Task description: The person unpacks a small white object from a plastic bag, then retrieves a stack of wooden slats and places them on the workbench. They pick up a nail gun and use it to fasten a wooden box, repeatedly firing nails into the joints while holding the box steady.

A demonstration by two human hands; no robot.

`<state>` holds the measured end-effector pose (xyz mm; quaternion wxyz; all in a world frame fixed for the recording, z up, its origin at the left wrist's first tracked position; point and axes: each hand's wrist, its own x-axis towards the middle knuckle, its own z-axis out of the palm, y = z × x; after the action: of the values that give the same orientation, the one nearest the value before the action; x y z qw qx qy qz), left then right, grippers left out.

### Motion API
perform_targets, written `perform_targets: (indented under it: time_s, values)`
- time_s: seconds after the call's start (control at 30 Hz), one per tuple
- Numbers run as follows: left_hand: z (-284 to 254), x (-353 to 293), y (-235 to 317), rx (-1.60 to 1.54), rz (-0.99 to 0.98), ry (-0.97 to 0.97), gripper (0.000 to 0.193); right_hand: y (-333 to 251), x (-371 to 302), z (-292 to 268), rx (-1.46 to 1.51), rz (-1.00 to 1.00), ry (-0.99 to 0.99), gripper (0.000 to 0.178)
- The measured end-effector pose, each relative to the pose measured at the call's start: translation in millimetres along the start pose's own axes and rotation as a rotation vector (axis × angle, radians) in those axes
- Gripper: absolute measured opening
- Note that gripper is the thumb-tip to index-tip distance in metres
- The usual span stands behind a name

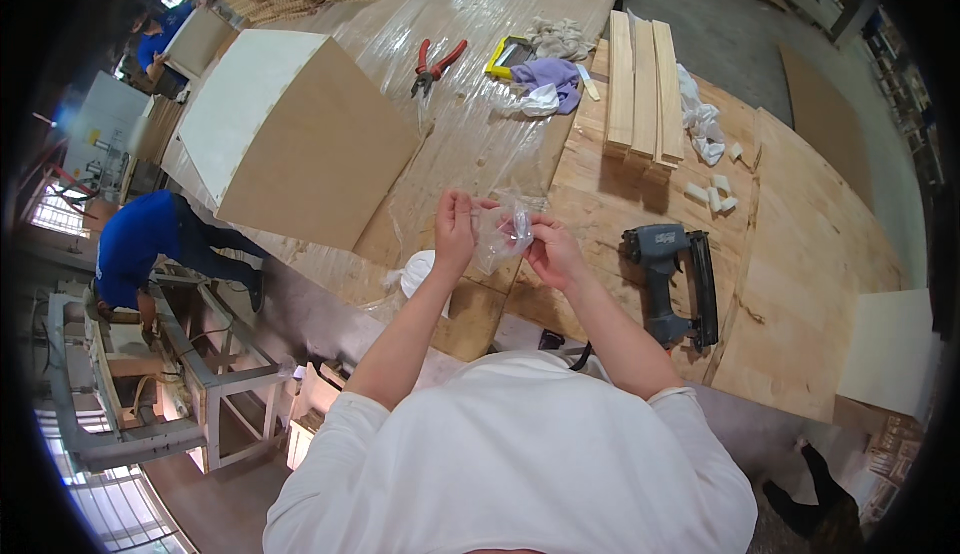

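Observation:
Between my two hands, above the near edge of the workbench, is a crumpled clear plastic bag (497,238). My left hand (458,229) pinches its left side with the fingers closed. On the other side, my right hand (552,251) grips the plastic near its edge. Whether anything lies inside the bag I cannot make out. A small white bundle (418,272) rests on the bench just below my left hand. To the right of my right hand lies a dark grey nail gun (665,279) on its side.
A large box-like panel piece (320,144) stands at the left. Red-handled pliers (432,67), a yellow-edged box (508,56) and a purple cloth (550,81) lie farther back. Wood strips (645,89) are stacked at right, near small white pieces (715,194). A person in blue (140,239) bends over a frame.

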<state>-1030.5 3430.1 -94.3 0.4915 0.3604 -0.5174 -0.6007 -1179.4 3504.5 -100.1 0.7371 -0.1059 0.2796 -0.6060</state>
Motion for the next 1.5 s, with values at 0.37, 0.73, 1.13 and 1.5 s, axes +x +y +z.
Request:
perform_targets:
  time_s: [0.37,0.73,1.13,1.5]
  values:
    - [13,6,10,0.454,0.247,0.075,0.019,-28,0,8,-0.166,0.004,-0.067,0.021]
    - [20,9,36,0.644,0.333,0.161,0.018,-27,6,17,-0.229,-0.048,-0.034,0.02]
    - [14,7,41,0.702,0.529,0.125,0.019,-16,14,21,-0.24,-0.146,-0.075,0.019]
    - [0,14,51,0.609,0.279,0.149,0.022,-34,-13,34,-0.033,0.067,-0.268,0.042]
